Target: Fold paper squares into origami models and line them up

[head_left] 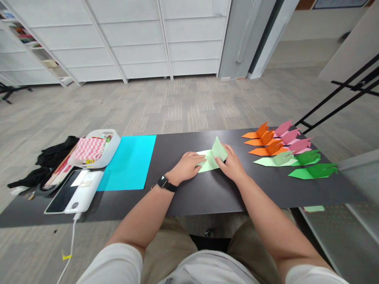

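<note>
A light green sheet of paper (210, 162) lies on the dark table in front of me, its right part bent upward along a crease. My left hand (188, 165) rests on the sheet's left part, with the fingers laid out over it; a black watch is on that wrist. My right hand (231, 161) grips the raised right part, thumb in front and fingers behind it. Nearest to that hand on the right stand folded paper birds: several orange ones (268, 149), pink ones (291, 138), a light green one (280, 159) and two green ones (314, 171).
On the left lies a bright blue sheet (130, 163). Beside it are a white basket (114, 148) with a pink zigzag-patterned item, a phone (63, 193), a white power bank (84, 193) with a cable, a dark tray of pencils and black cloth (53, 154). A black metal stand (331, 98) rises beyond the table's right end.
</note>
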`<state>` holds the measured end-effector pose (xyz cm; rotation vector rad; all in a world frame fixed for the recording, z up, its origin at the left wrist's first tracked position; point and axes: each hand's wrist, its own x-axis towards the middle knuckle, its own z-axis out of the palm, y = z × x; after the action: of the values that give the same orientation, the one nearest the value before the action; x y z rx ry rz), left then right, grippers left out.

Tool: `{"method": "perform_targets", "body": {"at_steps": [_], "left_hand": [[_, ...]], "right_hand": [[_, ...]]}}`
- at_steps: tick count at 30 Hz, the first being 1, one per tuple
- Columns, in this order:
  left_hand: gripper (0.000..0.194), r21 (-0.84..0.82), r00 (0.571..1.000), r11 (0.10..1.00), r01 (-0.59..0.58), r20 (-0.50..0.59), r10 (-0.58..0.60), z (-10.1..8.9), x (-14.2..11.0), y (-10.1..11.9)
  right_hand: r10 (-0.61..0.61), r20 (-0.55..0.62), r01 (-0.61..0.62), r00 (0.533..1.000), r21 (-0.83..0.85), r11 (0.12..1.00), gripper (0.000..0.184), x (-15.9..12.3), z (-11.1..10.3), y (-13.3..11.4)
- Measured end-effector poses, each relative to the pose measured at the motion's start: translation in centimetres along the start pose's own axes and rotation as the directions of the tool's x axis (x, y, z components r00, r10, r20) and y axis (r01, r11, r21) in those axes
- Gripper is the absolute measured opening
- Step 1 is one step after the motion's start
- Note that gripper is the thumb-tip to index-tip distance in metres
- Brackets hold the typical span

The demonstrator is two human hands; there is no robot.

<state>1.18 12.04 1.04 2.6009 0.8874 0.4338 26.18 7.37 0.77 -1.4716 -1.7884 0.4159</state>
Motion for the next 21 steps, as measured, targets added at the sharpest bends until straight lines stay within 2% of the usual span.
{"method": "perform_targets", "body": {"at_steps": [3, 6, 9, 12, 21], "left_hand": [[0.034, 0.026, 1.000, 1.000, 0.016, -0.020, -0.015, -0.2, 0.0, 0.3], [0.024, 0.079, 0.991, 0.990, 0.120, -0.067, -0.115, -0.6, -0.2, 0.6], [0.023, 0.105, 0.979, 0.976, 0.192, -0.084, -0.183, -0.9, -0.2, 0.8], [0.023, 0.109, 0.979, 0.974, 0.199, -0.074, -0.192, -0.9, -0.2, 0.8], [0.024, 0.094, 0.976, 0.972, 0.213, -0.074, -0.207, -0.7, -0.4, 0.6]], "right_hand": [[0.031, -0.071, -0.037, 0.997, -0.083, 0.996, 0.068, 0.0, 0.6, 0.4], [0.062, -0.102, -0.079, 0.993, -0.169, 0.982, 0.072, -0.1, 0.9, 0.7], [0.043, -0.090, -0.062, 0.995, -0.217, 0.974, 0.073, -0.2, 1.1, 0.7], [0.031, -0.104, -0.054, 0.994, -0.221, 0.974, 0.074, -0.3, 1.2, 0.7], [0.131, -0.158, -0.175, 0.979, -0.305, 0.936, 0.072, -0.5, 1.1, 2.5]]}}
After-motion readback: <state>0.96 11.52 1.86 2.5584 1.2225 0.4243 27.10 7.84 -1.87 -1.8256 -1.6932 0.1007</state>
